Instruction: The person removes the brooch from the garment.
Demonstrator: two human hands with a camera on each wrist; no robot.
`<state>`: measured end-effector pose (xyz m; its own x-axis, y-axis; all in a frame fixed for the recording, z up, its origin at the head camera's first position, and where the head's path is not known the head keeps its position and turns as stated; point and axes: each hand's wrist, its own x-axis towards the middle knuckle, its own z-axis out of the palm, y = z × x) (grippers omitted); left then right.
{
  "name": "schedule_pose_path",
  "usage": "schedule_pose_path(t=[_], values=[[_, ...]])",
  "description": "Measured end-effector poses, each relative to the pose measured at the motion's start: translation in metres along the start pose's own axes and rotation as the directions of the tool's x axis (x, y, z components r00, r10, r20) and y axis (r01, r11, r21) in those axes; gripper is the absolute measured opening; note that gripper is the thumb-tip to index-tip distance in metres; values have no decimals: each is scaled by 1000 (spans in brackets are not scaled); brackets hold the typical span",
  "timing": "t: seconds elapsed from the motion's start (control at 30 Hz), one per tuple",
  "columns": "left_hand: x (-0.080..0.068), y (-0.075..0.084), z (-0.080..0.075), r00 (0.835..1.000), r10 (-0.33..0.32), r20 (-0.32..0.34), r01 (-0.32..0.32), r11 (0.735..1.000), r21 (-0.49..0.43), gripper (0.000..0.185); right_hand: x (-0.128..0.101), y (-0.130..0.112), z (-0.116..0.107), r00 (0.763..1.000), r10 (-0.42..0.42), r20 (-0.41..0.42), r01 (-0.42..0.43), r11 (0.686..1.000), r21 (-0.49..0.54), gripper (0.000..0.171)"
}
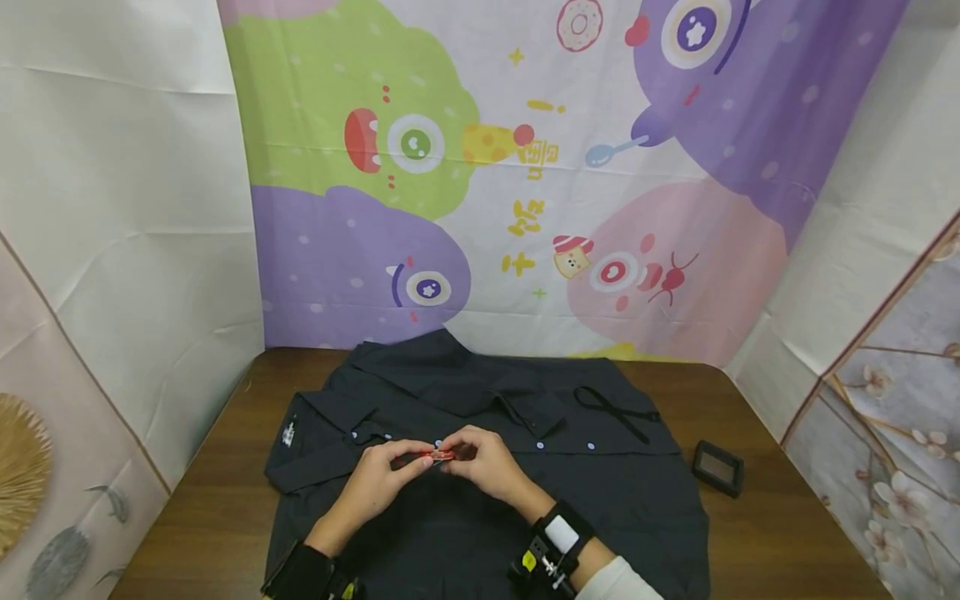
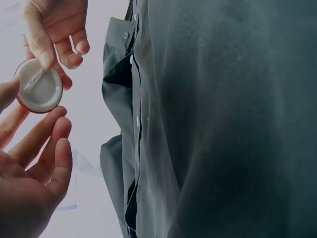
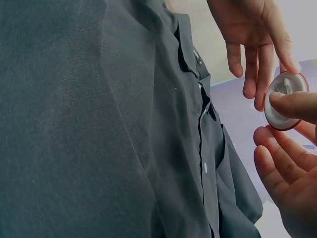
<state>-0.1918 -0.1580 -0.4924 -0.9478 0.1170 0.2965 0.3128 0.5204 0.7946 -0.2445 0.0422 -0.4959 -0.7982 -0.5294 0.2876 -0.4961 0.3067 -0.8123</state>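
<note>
A small round badge (image 1: 440, 455) with a red rim is held just above the button line of a dark shirt (image 1: 600, 492) spread flat on the brown table (image 1: 787, 542). My left hand (image 1: 405, 467) pinches the badge from the left and my right hand (image 1: 467, 454) from the right. In the left wrist view the badge's white back with its pin (image 2: 38, 85) faces the camera; a right-hand fingertip (image 2: 45, 57) presses on it. The right wrist view shows the badge (image 3: 283, 101) under my right thumb (image 3: 297, 105), with left fingers (image 3: 257, 74) behind it.
A small black square case (image 1: 717, 467) lies on the table to the right of the shirt. A black cord (image 1: 615, 410) rests on the shirt near the collar. A cartoon backdrop (image 1: 510, 183) and white sheets close off the back and sides.
</note>
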Motion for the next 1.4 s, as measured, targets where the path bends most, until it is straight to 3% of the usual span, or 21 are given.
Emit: schedule_pose_path(t=[0.17, 0.4, 0.73, 1.4], values=[[-1, 0, 0, 1000, 11, 19, -10, 999, -42, 25, -1, 1, 1, 1000, -8, -4, 7, 1000, -14, 21], [0, 3, 2, 997, -76, 6, 76, 996, -48, 18, -3, 1, 3, 1000, 7, -10, -7, 1000, -18, 22], [1, 5, 4, 995, -102, -16, 101, 994, -44, 15, -4, 0, 4, 999, 19, -31, -19, 1000, -16, 21], [0, 8, 5, 998, -50, -37, 49, 998, -26, 14, -7, -3, 5, 998, 47, -51, -45, 998, 38, 16]])
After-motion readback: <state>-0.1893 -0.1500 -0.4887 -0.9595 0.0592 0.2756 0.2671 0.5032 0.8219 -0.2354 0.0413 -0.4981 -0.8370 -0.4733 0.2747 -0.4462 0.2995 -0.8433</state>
